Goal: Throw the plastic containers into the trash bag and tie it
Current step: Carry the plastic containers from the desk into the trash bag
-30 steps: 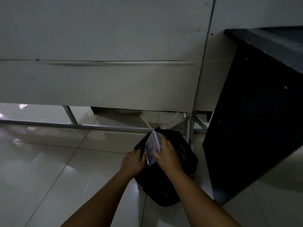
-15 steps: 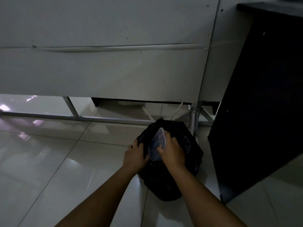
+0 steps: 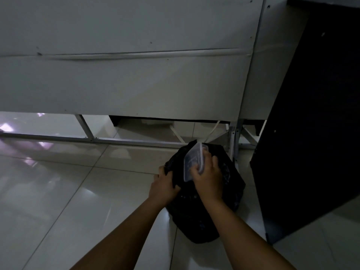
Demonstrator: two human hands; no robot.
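Observation:
A black trash bag [image 3: 196, 221] sits on the tiled floor below the grey panel wall. My left hand [image 3: 162, 187] grips the bag's left rim at its mouth. My right hand [image 3: 209, 179] holds a clear plastic container [image 3: 191, 161], tilted on edge, over the bag's open mouth. The container's lower end is level with the rim; its upper corner sticks up above the bag. The inside of the bag is too dark to see.
A tall black cabinet [image 3: 315, 123] stands close on the right of the bag. A grey panel wall [image 3: 124, 75] on a metal frame [image 3: 136, 142] runs behind it. Glossy white floor tiles [image 3: 58, 201] spread to the left.
Both hands have stayed at the bag's mouth. The container has tipped and sunk slightly toward the opening, and the view has shifted closer.

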